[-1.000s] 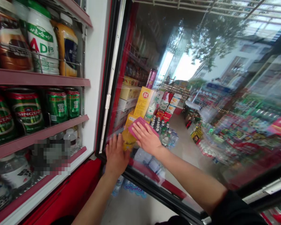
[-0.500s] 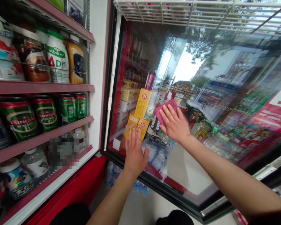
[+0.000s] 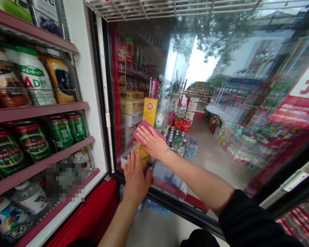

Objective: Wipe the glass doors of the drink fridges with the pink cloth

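Note:
My right hand (image 3: 153,142) lies over a folded pink cloth (image 3: 139,127), holding it flat against the inside of a glass door (image 3: 221,44). Its fingers are stretched toward the upper left, and part of the cloth is covered by them. Lower and to the left, my left hand (image 3: 136,173) is open, with fingertips on or close to the glass near the bottom frame. It holds nothing. The two hands are close together but apart. Through the glass, a yellow box (image 3: 149,109) shows just above the cloth.
On the left, fridge shelves hold green beer cans (image 3: 31,142) and a white bottle (image 3: 34,75). A white wire rack (image 3: 154,10) crosses the door's top. The black door frame (image 3: 177,206) runs below my hands. Packs of wrapped bottles (image 3: 302,219) stand at lower right.
My right hand has slid the pink cloth left and slightly down across the glass, nearer my left hand. My left hand stays low on the door. The view has shifted to the right.

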`<state>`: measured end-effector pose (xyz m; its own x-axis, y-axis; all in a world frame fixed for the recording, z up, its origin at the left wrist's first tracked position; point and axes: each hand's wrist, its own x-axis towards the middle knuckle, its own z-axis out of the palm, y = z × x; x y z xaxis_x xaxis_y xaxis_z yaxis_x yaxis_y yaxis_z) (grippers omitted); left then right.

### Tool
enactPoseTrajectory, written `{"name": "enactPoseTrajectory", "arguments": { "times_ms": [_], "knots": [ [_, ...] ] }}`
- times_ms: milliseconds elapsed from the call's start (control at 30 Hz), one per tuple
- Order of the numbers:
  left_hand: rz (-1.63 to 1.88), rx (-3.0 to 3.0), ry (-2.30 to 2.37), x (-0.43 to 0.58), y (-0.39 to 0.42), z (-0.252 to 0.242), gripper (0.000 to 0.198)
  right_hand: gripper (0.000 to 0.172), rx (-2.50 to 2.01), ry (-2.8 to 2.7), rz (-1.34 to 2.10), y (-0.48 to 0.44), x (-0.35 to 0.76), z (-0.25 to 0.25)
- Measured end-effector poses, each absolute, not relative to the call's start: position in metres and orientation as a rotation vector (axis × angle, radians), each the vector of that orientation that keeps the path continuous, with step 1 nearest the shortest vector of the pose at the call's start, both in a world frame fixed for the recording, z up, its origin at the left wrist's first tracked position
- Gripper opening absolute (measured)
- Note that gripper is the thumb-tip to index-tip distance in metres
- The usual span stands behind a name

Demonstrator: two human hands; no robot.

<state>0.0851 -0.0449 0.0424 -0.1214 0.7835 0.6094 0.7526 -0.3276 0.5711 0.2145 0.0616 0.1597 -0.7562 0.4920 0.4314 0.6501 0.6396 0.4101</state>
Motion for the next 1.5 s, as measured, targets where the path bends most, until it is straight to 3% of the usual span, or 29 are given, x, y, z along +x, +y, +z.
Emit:
{"name": "enactPoseTrajectory", "arguments": {
  "times_ms": [233,433,600,833,1000,1133,1367,1500],
  "knots": [
    [1.574,2.128,1.273,0.132,-0.045,0.057,0.079,0.072,-1.021,-2.536,-0.857,0.008,0.295,0.120],
    [1.553,2.328,1.046,0.197,-0.044,0.103,0.086,0.063,-1.118,-2.313,-1.045,-0.033,0.356,0.156],
    [1.603,2.691,0.937,0.221,-0.026,0.152,0.082,0.065,-1.206,-2.010,-1.070,-0.079,0.386,0.182],
    [1.422,3.342,0.568,0.231,0.014,0.191,0.078,0.049,-1.328,-1.562,-0.900,-0.134,0.387,0.125],
    [1.632,3.130,0.889,0.209,0.042,0.171,0.065,0.039,-1.351,-1.495,-0.682,-0.157,0.362,0.072],
    [1.862,2.663,1.268,0.194,0.048,0.165,0.076,0.033,-1.344,-1.400,-0.507,-0.164,0.342,0.046],
    [1.982,2.664,1.258,0.220,0.039,0.232,0.084,0.027,-1.366,-1.246,-0.335,-0.154,0.321,0.046],
    [1.826,2.965,1.049,0.252,0.021,0.251,0.083,0.026,-1.364,-1.228,-0.278,-0.151,0.315,0.044]
  ]
}}
